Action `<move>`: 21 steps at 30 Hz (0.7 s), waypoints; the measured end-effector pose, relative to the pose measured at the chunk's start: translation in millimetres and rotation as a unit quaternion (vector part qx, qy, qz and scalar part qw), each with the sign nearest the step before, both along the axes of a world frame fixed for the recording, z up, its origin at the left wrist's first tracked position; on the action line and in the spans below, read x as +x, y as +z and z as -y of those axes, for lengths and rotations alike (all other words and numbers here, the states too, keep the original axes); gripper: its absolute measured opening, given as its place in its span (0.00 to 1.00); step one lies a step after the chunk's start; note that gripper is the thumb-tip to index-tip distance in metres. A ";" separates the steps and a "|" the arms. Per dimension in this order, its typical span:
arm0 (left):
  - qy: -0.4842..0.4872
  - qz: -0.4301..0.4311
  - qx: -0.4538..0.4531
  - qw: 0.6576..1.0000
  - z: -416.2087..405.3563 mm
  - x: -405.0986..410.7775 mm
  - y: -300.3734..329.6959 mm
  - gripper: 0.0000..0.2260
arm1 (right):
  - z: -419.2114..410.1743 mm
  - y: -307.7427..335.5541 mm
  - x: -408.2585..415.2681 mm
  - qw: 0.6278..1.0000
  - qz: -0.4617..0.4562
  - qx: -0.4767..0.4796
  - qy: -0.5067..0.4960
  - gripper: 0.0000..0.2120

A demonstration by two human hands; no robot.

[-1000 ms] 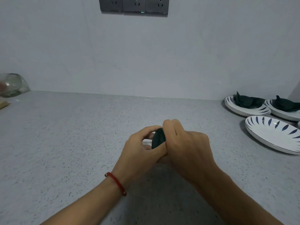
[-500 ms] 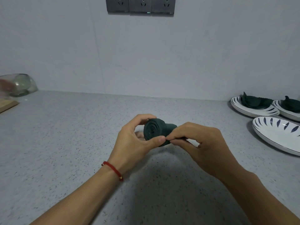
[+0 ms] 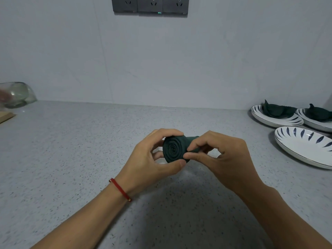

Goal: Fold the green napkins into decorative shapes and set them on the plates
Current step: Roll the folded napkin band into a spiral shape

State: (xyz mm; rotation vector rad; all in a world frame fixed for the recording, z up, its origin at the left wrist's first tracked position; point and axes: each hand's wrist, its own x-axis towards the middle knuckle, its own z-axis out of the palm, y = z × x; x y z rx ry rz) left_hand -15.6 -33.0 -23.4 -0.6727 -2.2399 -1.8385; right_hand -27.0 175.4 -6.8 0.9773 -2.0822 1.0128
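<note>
Rolled green napkin [image 3: 175, 149] is held above the counter [image 3: 71, 150], spiral end toward camera: gripped by left hand [image 3: 150, 159], pinched by right hand [image 3: 221, 157]. Empty plate [image 3: 305, 150] sits at right; behind it, two plates [image 3: 273, 121] hold folded napkins [image 3: 276, 110].

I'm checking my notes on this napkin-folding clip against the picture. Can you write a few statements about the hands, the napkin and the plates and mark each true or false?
1. Both hands hold the rolled green napkin. True: the left hand cups the spiral end, and the right hand pinches its side.
2. The napkin lies flat and unfolded on the counter. False: it is rolled into a tight spiral and held above the counter.
3. The nearest plate holds a folded napkin. False: it holds none.
4. Two plates further back each carry a folded green napkin. True.
5. A red bracelet is on the right wrist. False: it is on the left.
</note>
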 end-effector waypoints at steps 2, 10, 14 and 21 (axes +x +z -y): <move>-0.009 -0.006 -0.003 1.000 0.3 0.7 -0.9 0.24 | 1.7 -0.6 0.1 1.000 0.002 -0.005 0.001 0.09; -0.046 -0.020 0.041 0.998 1.4 3.0 1.9 0.26 | 3.9 -3.6 -0.6 0.995 0.053 -0.080 0.038 0.13; -0.045 -0.017 0.042 0.998 0.6 4.5 3.1 0.25 | 4.9 -7.0 -3.3 0.991 0.055 -0.111 0.041 0.09; -0.042 0.006 0.051 0.998 -1.7 7.0 6.6 0.24 | 8.3 -4.9 0.6 0.989 0.079 -0.124 0.028 0.07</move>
